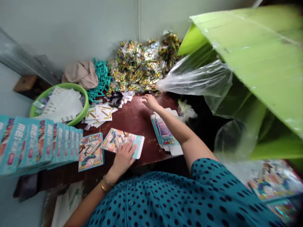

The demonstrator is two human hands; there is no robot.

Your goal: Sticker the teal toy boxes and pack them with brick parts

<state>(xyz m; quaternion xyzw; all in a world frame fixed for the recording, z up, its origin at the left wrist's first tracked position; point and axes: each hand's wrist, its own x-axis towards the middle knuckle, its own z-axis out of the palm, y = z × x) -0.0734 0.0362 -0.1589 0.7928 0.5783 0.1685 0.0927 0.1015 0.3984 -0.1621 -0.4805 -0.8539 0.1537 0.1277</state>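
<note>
My left hand (123, 155) lies on a flat, colourfully printed box (118, 137) near the table's front edge, fingers spread over its face. A white and pale blue end of that box points right. My right hand (151, 102) is stretched forward over the dark red table (132, 116), fingers apart and nothing visible in them. Just beyond it rises a heap of small clear packets (139, 71) with orange, yellow and green pieces. Beneath my right forearm, a stack of flattened boxes (165, 132) is partly hidden.
A printed box (91, 151) lies left, beside a row of turquoise boxes (40, 142). Behind are a green basin (86, 105) of packets and sheets, printed cards (101, 113), turquoise sticks (101, 77) and a beige cloth (80, 74). A large green sheet (255, 56) with clear plastic overhangs the right.
</note>
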